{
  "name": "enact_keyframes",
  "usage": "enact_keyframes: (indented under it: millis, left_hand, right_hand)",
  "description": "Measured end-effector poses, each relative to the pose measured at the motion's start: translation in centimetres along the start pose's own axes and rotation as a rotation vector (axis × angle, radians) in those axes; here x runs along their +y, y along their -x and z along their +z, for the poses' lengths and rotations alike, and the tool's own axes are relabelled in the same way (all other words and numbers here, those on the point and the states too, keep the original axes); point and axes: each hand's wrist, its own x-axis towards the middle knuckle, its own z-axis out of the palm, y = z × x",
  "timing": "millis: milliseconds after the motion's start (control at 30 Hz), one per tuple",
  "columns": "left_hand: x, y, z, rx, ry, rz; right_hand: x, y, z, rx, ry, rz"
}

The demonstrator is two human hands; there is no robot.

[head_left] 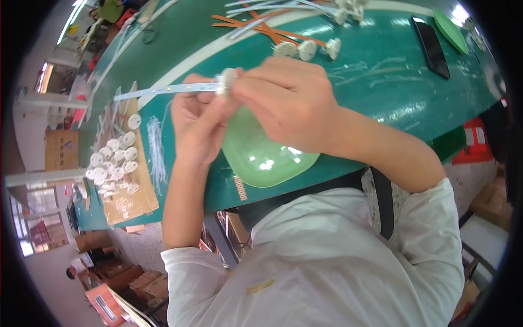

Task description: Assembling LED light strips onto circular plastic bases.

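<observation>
My left hand (195, 131) is closed on a white LED strip (166, 90), near a round white end cap (226, 82) at the strip's right end. The strip sticks out to the left past my fingers. The fingers of my right hand (297, 103) pinch the same end cap from the other side; their tips are partly hidden, and any small part between them does not show. Under both hands lies a light green plastic tray (261, 174), its far part covered by my right hand.
Many white end caps (114, 163) lie heaped on cardboard (131, 204) at the left, beside a bundle of thin clear strands (156, 150). Strips with orange backing (272, 34) and caps lie at the far side. A phone (430, 48) and a green lid-like dish (450, 31) are far right.
</observation>
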Motion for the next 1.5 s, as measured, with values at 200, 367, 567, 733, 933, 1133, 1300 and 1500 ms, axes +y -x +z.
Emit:
enact_keyframes:
  millis: [200, 367, 567, 733, 933, 1133, 1300, 1500]
  left_hand:
    - [3.3, -1.6, 0.8, 0.151, -0.373, -0.020]
    - [15.4, -0.2, -5.9, 0.533, -1.244, -0.048]
    - [25.0, 6.7, -15.3, 0.809, -2.174, -0.117]
    - [22.8, 6.7, -15.8, 0.808, -2.370, -0.616]
    - [17.4, 2.8, -7.5, 0.651, -2.429, 0.144]
    - [3.4, -2.6, -1.5, 0.375, -1.220, 0.102]
    - [-2.2, -4.6, -2.4, 0.273, -1.049, 0.070]
    - [-1.9, -3.0, -4.5, 0.432, -0.879, -0.008]
  right_hand:
    - [-0.6, -0.3, -0.8, -0.101, -0.007, 0.092]
    - [-0.6, -0.4, -1.6, -0.157, -0.010, 0.098]
    - [-1.2, -0.7, -1.1, -0.208, -0.084, 0.094]
    - [-0.7, 0.1, -1.1, -0.284, -0.087, 0.072]
    - [0.3, 0.7, -0.7, -0.298, -0.073, 0.098]
    - [3.5, -1.1, -2.3, -0.256, 0.226, 0.147]
    - [5.5, -0.6, -3.8, -0.604, 0.497, 0.199]
    - [6.1, 0.0, -3.2, -0.683, 0.454, 0.026]
